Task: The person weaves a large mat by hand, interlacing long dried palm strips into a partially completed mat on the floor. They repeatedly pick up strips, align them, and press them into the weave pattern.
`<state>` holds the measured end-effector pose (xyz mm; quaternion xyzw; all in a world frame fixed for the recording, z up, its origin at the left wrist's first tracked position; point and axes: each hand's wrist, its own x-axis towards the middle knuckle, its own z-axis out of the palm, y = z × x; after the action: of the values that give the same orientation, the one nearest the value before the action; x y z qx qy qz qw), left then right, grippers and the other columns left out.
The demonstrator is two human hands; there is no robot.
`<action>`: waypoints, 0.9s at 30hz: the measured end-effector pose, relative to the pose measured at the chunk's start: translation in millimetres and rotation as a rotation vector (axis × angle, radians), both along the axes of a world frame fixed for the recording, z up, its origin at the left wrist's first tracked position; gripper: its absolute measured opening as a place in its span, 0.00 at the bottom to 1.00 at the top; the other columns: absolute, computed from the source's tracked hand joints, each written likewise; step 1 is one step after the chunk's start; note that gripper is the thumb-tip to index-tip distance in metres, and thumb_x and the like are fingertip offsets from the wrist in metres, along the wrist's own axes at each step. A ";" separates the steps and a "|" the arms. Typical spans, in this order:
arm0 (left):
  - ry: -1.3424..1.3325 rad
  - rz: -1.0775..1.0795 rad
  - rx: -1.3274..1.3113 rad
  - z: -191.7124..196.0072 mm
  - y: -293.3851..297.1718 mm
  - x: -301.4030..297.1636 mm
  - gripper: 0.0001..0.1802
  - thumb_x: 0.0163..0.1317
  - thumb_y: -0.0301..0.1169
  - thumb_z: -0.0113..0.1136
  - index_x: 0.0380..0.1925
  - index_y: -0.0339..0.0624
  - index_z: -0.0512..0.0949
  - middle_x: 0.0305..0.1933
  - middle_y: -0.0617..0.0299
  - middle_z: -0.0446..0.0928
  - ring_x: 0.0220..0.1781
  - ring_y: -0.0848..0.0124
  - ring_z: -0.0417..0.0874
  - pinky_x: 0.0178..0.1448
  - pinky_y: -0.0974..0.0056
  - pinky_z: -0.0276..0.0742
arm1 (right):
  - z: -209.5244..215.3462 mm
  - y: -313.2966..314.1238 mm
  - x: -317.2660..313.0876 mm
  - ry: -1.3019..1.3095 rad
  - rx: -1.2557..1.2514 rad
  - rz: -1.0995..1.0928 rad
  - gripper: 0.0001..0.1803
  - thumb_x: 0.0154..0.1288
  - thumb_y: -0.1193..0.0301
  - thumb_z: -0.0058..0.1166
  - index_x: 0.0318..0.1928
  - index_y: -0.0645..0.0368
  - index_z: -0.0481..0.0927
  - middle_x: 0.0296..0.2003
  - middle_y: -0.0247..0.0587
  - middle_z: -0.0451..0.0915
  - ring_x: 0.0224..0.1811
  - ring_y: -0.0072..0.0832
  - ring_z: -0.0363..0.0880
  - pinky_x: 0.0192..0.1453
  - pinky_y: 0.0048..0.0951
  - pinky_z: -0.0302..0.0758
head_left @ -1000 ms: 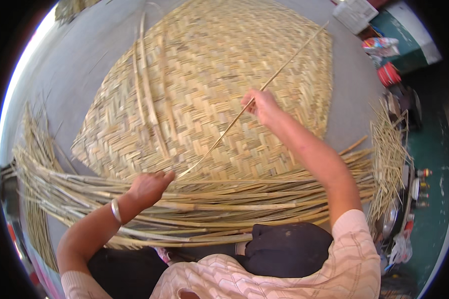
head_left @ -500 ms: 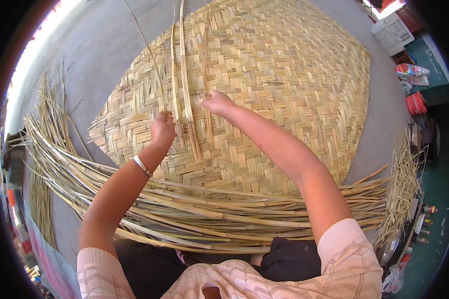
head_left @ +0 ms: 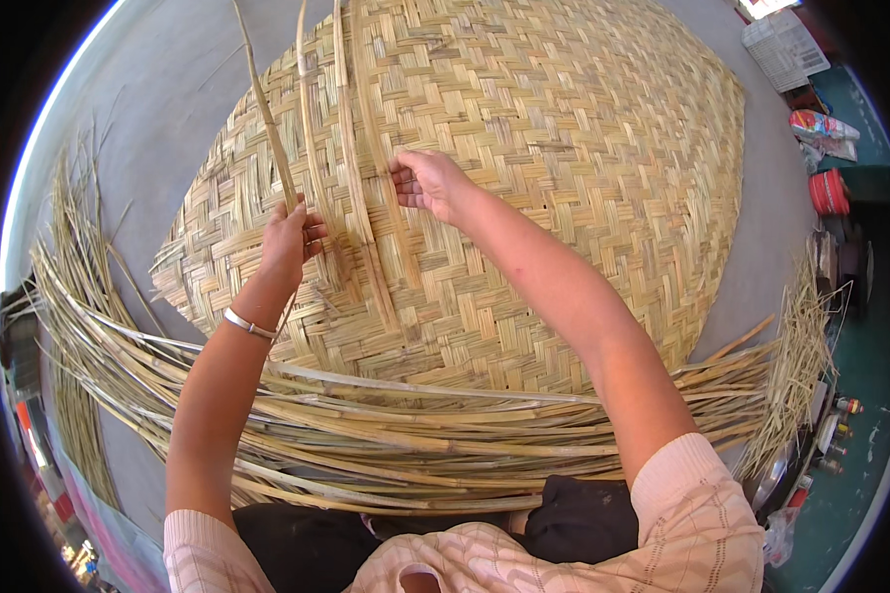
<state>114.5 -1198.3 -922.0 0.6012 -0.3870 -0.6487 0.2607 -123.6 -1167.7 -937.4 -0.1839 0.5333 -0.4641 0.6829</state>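
A large mat [head_left: 564, 198] of flat, pale yellow-green split strips lies before me, woven in a diagonal pattern. My left hand [head_left: 289, 239], with a white bangle [head_left: 249, 323] on its wrist, pinches a long narrow strip [head_left: 267, 117] that runs up past the mat's far left edge. The other fingers of that hand are loosely spread. Two more loose strips, a thin one [head_left: 310, 124] and a wider one [head_left: 350, 148], stretch between my hands. My right hand [head_left: 433, 186] has its fingers apart beside another strip [head_left: 369, 99], its fingertips close against it.
A thick bundle of long split stalks [head_left: 445, 435] lies across the floor between me and the mat. More stalks [head_left: 84, 247] spread at the left. On the right are a dry straw bundle [head_left: 796, 366], a white plastic crate [head_left: 784, 49] and a red coil [head_left: 829, 193].
My left hand has moved left with its strip, and its fingers have loosened. My right hand's fingers have spread from a closed grip. The strip beside it leans farther left at its top.
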 end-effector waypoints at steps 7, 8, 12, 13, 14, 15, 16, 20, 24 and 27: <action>-0.030 -0.535 -0.073 31.6 -6.6 -2.8 0.20 0.72 0.33 0.45 0.62 0.50 0.70 0.30 0.70 0.77 0.29 0.82 0.72 0.29 0.76 0.66 | 6.6 -8.0 9.1 0.011 -0.028 0.095 0.13 0.68 0.61 0.56 0.42 0.58 0.75 0.35 0.36 0.80 0.33 0.24 0.80 0.36 0.27 0.81; -0.040 -0.596 -0.096 35.4 -7.9 -4.5 0.19 0.72 0.34 0.46 0.61 0.50 0.72 0.31 0.71 0.77 0.29 0.83 0.72 0.30 0.75 0.66 | 6.0 -8.2 9.5 0.013 -0.022 0.097 0.13 0.68 0.62 0.56 0.43 0.58 0.75 0.35 0.35 0.80 0.33 0.24 0.80 0.36 0.26 0.81; -0.138 -0.774 -0.148 43.6 -11.1 -5.8 0.18 0.71 0.36 0.49 0.58 0.48 0.75 0.34 0.73 0.78 0.32 0.83 0.72 0.33 0.76 0.68 | 0.1 -5.3 7.3 -0.070 -0.080 0.075 0.11 0.66 0.64 0.58 0.43 0.55 0.76 0.38 0.33 0.81 0.35 0.23 0.80 0.39 0.27 0.81; -0.143 -0.791 -0.130 42.8 -11.0 -4.8 0.17 0.71 0.36 0.49 0.57 0.48 0.75 0.34 0.73 0.78 0.32 0.83 0.73 0.35 0.76 0.69 | -1.1 -5.1 5.1 -0.095 -0.114 0.046 0.10 0.66 0.65 0.59 0.44 0.55 0.76 0.38 0.33 0.81 0.36 0.24 0.80 0.41 0.27 0.80; -0.133 -0.815 -0.121 40.5 -10.4 -3.7 0.17 0.71 0.36 0.49 0.57 0.48 0.75 0.35 0.73 0.79 0.33 0.83 0.74 0.36 0.75 0.70 | -1.6 -5.5 1.7 -0.110 -0.143 0.014 0.10 0.65 0.66 0.59 0.44 0.54 0.76 0.39 0.33 0.81 0.37 0.24 0.80 0.43 0.28 0.80; -0.115 -0.787 -0.093 37.3 -10.1 -2.4 0.17 0.71 0.36 0.49 0.57 0.47 0.75 0.36 0.72 0.79 0.34 0.82 0.75 0.37 0.74 0.71 | -1.2 -6.1 -2.3 -0.116 -0.157 -0.019 0.10 0.65 0.67 0.59 0.44 0.54 0.77 0.40 0.32 0.81 0.38 0.24 0.80 0.44 0.28 0.80; -0.086 -0.769 -0.074 33.5 -10.6 -0.7 0.17 0.71 0.37 0.49 0.56 0.46 0.75 0.36 0.70 0.80 0.34 0.81 0.76 0.38 0.73 0.72 | 0.2 -7.2 -8.2 -0.189 -0.209 -0.087 0.09 0.65 0.68 0.59 0.44 0.54 0.77 0.40 0.33 0.81 0.38 0.25 0.80 0.46 0.29 0.80; -0.116 -0.674 0.018 12.7 -16.3 8.0 0.15 0.71 0.37 0.51 0.49 0.41 0.77 0.35 0.65 0.81 0.32 0.80 0.78 0.39 0.71 0.75 | 14.0 -9.7 -52.2 -0.304 -0.321 -0.352 0.08 0.65 0.70 0.58 0.42 0.57 0.76 0.40 0.37 0.82 0.40 0.27 0.81 0.46 0.32 0.80; -0.371 -0.720 -0.108 -2.6 -18.0 27.3 0.13 0.69 0.38 0.55 0.36 0.39 0.81 0.28 0.63 0.81 0.26 0.77 0.79 0.34 0.69 0.76 | 11.1 28.5 -88.2 -0.121 -0.289 -0.410 0.09 0.66 0.73 0.56 0.42 0.60 0.71 0.39 0.44 0.80 0.40 0.30 0.81 0.43 0.30 0.81; -0.508 -0.801 -0.216 -4.0 -12.5 38.8 0.16 0.66 0.41 0.59 0.29 0.38 0.82 0.22 0.62 0.80 0.23 0.75 0.78 0.31 0.68 0.75 | -6.5 79.2 -96.3 0.049 -0.067 -0.494 0.10 0.67 0.73 0.55 0.42 0.63 0.69 0.38 0.46 0.80 0.40 0.33 0.82 0.40 0.31 0.83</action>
<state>153.2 -1210.9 -926.0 0.5137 -0.7046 -0.4868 -0.0515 -219.9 -1088.5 -943.8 -0.0816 0.5630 -0.6297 0.5290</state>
